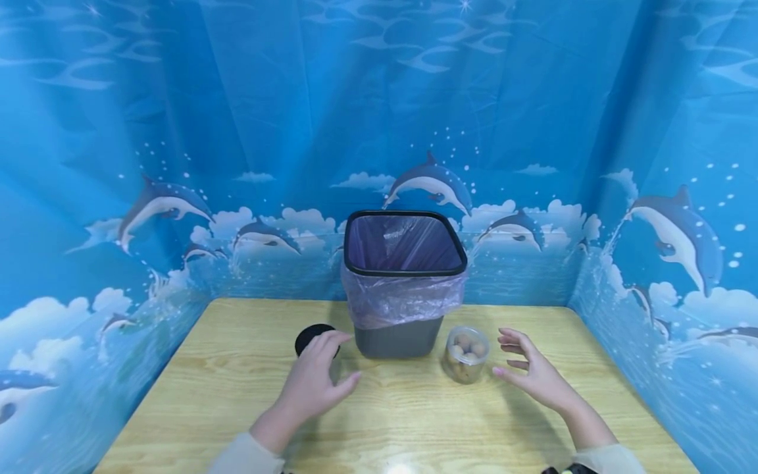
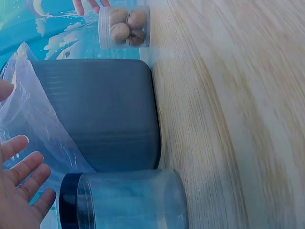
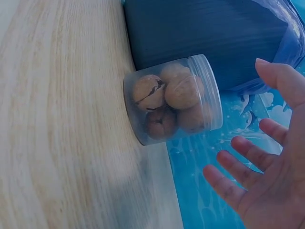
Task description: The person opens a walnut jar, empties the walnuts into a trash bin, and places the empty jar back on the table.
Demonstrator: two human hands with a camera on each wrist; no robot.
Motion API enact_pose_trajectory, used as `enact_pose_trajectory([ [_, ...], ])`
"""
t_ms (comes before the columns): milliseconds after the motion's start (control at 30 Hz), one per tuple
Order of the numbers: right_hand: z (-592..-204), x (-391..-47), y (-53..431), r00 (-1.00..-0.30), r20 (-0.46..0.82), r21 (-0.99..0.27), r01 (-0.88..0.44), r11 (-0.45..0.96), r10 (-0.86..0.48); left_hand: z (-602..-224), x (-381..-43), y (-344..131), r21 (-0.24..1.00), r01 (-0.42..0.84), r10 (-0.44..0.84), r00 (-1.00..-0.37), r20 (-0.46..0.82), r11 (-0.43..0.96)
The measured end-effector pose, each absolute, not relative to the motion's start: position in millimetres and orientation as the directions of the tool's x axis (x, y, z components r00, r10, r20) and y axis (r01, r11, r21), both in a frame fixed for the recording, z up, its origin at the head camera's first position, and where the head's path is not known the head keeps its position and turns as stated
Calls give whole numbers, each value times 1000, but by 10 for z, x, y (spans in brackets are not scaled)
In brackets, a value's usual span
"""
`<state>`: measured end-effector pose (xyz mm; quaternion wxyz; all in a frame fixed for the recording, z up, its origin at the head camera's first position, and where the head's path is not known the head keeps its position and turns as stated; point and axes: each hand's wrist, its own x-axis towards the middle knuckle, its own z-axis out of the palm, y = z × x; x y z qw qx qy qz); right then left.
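Observation:
A clear plastic jar of walnuts (image 3: 164, 102), open at the top as far as I can tell, stands on the table to the right of a bin. My right hand (image 1: 535, 376) hovers just right of it, fingers spread and apart from the jar. On the bin's left is a clear jar with a black lid (image 2: 128, 200), which looks empty in the left wrist view. Above and in front of that jar is my left hand (image 1: 320, 378), its fingers loosely extended and holding nothing. In the head view the left hand partly hides the black lid (image 1: 310, 336).
The grey bin (image 1: 397, 339), lined with a translucent purple bag (image 1: 403, 299) under a black rim, stands at the middle back of the wooden table (image 1: 403, 421). Blue curtains (image 1: 379, 99) printed with dolphins enclose the table at the back and both sides.

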<state>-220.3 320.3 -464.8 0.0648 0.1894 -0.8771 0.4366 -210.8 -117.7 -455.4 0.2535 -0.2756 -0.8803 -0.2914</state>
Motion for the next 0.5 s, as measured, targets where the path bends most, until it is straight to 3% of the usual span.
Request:
enact_pose_trajectory([
  [500,-4737,-2298,3151,-929,253,-764,-363,534,-270,-4593,-2084,-956,436,628,343,-747,570,644],
])
